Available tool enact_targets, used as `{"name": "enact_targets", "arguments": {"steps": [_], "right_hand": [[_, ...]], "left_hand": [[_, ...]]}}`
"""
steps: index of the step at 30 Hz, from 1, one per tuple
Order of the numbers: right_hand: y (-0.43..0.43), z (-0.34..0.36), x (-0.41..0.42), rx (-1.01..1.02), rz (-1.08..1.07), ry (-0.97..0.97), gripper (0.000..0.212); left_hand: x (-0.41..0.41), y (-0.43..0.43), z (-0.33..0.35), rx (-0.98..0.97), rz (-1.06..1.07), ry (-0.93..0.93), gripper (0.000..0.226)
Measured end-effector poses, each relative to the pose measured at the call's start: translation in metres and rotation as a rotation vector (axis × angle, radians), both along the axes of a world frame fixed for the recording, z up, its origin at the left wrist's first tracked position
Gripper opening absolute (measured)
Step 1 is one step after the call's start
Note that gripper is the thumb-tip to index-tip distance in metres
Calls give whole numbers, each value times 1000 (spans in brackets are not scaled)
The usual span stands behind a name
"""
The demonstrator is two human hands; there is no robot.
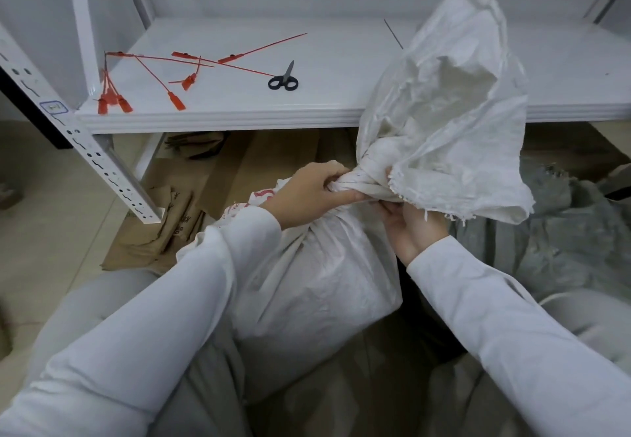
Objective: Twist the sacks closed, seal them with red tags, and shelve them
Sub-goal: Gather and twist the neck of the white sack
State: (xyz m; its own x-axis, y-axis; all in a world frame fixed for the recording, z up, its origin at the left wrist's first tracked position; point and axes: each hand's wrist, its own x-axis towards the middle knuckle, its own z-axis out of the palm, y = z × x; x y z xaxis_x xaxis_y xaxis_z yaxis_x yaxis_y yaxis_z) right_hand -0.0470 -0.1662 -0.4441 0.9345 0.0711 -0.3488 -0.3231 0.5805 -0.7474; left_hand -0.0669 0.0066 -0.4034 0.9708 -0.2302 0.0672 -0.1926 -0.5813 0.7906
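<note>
A filled white woven sack (321, 276) stands between my knees, its neck twisted into a tight rope. My left hand (307, 190) grips the twisted neck from the left, fingers curled round it. From below on the right, my right hand (409, 221) holds the same neck, partly hidden under the loose sack mouth (447, 102) that flares up in front of the shelf. Several red tags (177, 95) lie scattered on the left part of the white shelf (341, 61).
Black-handled scissors (284, 78) lie on the shelf right of the tags. A perforated white shelf post (85, 149) slants at the left. Flattened cardboard (218, 170) covers the floor under the shelf. Grey sacks (563, 242) lie at the right.
</note>
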Motion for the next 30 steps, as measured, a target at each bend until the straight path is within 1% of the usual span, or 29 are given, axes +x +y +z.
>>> {"name": "enact_targets", "arguments": {"steps": [3,4,5,7,8,9,10,11,12,13,15,18,19,20,21,23,25,30], "right_hand": [[-4,-9,12,90,-6,43,44],[-7,-9,13,140,13,3,46],[-8,-4,11,122,29,-69,54],[-8,10,6,39,21,-166,97],[-9,15,4,46,50,-192,116],[-11,19,4,50,48,-214,128],[-13,16,10,66,30,-230,133],[-14,16,12,83,19,-226,134],[-15,14,15,112,11,-227,130],[-16,13,16,147,15,-233,119],[-17,6,19,152,22,-221,88],[-18,1,21,154,5,-174,65],[-19,0,21,144,-10,-152,56],[-19,0,23,134,-22,-134,51],[-20,-1,23,135,-26,-125,52],[-19,0,23,139,-50,-110,56],[-16,1,24,145,-64,-84,49],[-13,3,24,147,-60,-65,49]], "left_hand": [[-1,2,6,-62,-32,66,40],[1,3,8,-96,-45,99,35],[2,5,10,-143,-61,145,33],[4,11,18,-256,-62,246,43],[5,15,20,-279,-62,271,48],[5,18,23,-274,-72,273,49],[5,20,24,-218,-101,241,46],[4,22,24,-134,-124,202,37],[3,22,21,-53,-148,167,24],[1,22,22,-5,-159,146,17],[-1,21,19,15,-145,132,24],[0,19,12,41,-124,114,31],[0,19,10,66,-114,105,28],[-2,16,9,93,-89,105,20],[-1,15,7,122,-69,90,11],[-2,13,5,188,-12,66,25],[-3,14,4,236,37,52,34],[-5,15,5,224,4,22,34]]}}
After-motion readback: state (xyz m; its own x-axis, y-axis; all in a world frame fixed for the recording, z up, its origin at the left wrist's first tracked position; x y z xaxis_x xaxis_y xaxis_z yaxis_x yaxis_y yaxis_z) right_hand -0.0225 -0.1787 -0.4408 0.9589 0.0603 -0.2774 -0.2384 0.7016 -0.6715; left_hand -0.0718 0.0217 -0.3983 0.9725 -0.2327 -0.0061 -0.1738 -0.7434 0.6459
